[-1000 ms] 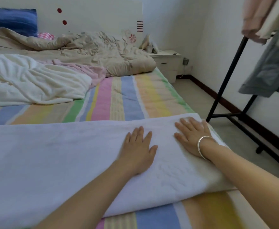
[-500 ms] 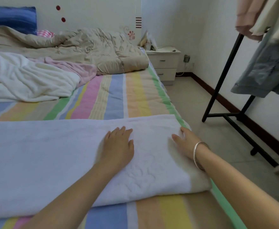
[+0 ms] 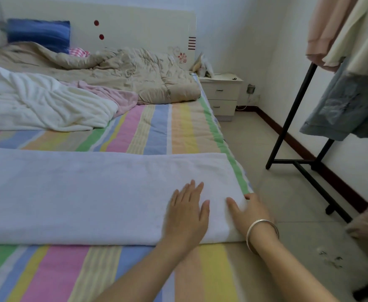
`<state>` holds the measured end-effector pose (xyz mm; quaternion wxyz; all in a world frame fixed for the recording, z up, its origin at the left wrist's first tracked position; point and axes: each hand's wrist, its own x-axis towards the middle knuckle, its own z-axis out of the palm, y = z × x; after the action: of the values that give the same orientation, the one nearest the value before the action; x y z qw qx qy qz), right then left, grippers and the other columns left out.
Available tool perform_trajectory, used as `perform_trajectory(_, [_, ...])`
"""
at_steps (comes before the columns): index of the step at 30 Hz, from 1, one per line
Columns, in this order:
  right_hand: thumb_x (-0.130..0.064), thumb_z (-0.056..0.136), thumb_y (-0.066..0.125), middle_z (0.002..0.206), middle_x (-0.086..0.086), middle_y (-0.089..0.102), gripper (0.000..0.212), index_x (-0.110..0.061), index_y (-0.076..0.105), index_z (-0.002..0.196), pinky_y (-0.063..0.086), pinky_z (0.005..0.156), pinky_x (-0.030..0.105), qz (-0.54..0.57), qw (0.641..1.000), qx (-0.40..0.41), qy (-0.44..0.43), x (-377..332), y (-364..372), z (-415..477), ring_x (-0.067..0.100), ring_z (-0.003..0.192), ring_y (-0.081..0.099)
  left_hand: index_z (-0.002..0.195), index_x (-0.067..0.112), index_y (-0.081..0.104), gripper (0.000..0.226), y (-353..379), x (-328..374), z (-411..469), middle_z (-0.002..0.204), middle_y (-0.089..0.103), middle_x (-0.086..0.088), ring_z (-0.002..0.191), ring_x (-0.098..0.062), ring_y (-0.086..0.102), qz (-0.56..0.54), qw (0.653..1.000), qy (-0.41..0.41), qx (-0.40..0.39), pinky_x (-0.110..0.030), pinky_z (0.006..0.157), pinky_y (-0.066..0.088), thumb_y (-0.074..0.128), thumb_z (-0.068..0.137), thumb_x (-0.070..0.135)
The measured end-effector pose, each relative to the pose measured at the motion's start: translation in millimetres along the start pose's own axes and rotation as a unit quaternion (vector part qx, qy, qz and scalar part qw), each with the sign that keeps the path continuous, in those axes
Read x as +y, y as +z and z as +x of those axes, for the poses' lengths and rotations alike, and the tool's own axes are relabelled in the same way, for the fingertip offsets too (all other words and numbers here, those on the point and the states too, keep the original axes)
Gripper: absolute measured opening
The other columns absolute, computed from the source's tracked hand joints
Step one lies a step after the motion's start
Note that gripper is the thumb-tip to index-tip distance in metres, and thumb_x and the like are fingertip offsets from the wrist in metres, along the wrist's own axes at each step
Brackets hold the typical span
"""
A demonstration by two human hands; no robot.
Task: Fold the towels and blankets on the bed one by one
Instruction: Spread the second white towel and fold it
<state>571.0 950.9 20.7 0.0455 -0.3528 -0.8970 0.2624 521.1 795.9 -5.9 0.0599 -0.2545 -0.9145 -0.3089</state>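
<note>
A long white towel [image 3: 87, 192], folded lengthwise, lies across the striped bed [image 3: 156, 131]. My left hand [image 3: 187, 212] rests flat on its right part, fingers straight. My right hand [image 3: 249, 211], with a silver bangle on the wrist, is at the towel's right end at the bed edge; the thumb lies on top and the fingers wrap over the end, gripping it. A crumpled white blanket [image 3: 45, 105], a pink towel [image 3: 111, 97] and a beige quilt [image 3: 135, 73] lie further up the bed.
A blue pillow [image 3: 39, 33] leans on the headboard. A white nightstand [image 3: 222, 92] stands beside the bed. A black clothes rack [image 3: 292, 118] with hanging garments occupies the floor on the right. Tiled floor runs between bed and rack.
Both hands slid rightward along the towel. The right hand went from lying flat on top to wrapping over the towel's right end at the bed edge.
</note>
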Motion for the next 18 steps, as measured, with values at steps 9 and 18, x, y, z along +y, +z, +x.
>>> perform_trajectory(9, [-0.052,0.073,0.076,0.116,0.016,0.061,0.079,0.001,0.053,0.127,0.05,0.093,0.042,0.252,0.945,-0.099,0.185,-3,-29,1,0.034,0.1,0.061,0.113,0.025,0.061,0.028,-60,-27,-24,0.11,0.065,0.017,0.099,-0.003,0.061,-0.215,0.969,-0.096,0.072,-0.016,0.086,0.044,0.049,0.095,0.008])
perform_trajectory(18, [-0.028,0.09,0.052,0.123,0.008,0.061,0.042,-0.017,0.048,0.13,0.044,0.089,0.034,-0.12,0.989,0.074,-0.036,-118,-33,-47,0.032,0.113,0.058,0.12,0.01,0.055,0.024,-139,-75,-26,0.108,0.07,-0.009,0.092,-0.023,0.068,-0.567,0.757,-0.326,0.011,-0.035,0.081,0.054,0.049,0.097,0.005])
